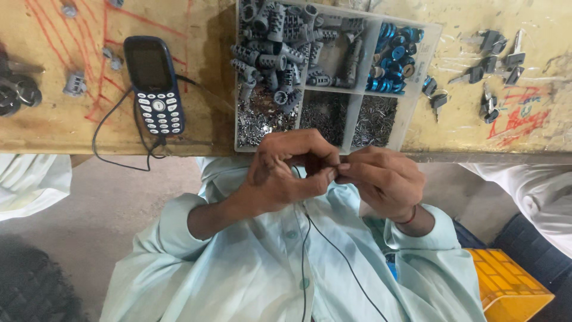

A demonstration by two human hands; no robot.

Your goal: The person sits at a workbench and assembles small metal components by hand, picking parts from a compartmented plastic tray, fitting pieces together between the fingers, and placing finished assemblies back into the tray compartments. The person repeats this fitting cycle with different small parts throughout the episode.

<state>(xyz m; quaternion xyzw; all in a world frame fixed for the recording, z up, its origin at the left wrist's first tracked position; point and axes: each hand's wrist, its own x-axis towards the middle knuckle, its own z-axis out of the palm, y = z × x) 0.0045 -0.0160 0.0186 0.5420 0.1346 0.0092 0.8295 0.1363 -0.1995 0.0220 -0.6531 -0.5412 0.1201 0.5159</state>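
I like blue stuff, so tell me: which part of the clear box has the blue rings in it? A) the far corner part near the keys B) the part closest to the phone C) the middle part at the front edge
A: the blue rings fill the far corner section of the clear box, on the side where the keys lie, away from the phone.

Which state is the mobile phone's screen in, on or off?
Off. The mobile phone lies face up on the workbench, its screen dark and blank, with a black cable at its lower end.
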